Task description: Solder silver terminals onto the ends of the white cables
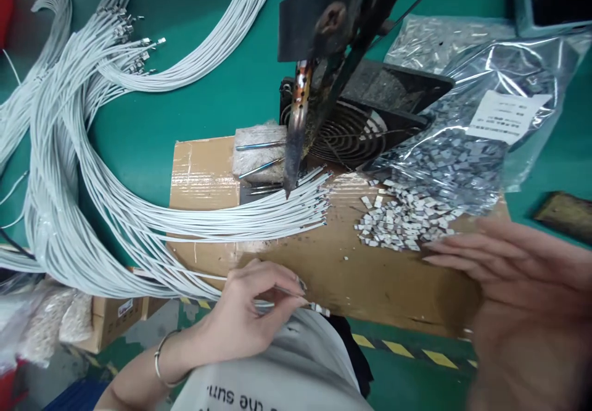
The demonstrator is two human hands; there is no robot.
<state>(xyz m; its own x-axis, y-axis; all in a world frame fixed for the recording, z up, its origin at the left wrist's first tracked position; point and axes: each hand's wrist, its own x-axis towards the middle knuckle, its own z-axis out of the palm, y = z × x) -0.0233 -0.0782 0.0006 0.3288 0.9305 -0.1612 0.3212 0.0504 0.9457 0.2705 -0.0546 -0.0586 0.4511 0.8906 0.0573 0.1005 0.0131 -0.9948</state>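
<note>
My left hand (pixel 252 312) is closed in a pinch on the end of a thin white wire (pixel 319 307) near the front edge of the cardboard sheet (pixel 370 275). My right hand (pixel 518 287) is open, fingers stretched flat, its tips beside the heap of small grey metal pieces (pixel 402 220) spilled on the cardboard. A row of white wire ends (pixel 296 204) lies fanned under the tip of a mounted soldering iron (pixel 296 139).
Long white wire bundles (pixel 69 170) loop over the green table at left. A black fan (pixel 356 127) sits behind the iron. A clear bag (pixel 467 145) of metal pieces lies at right. Small boxes and bags (pixel 69 318) sit at lower left.
</note>
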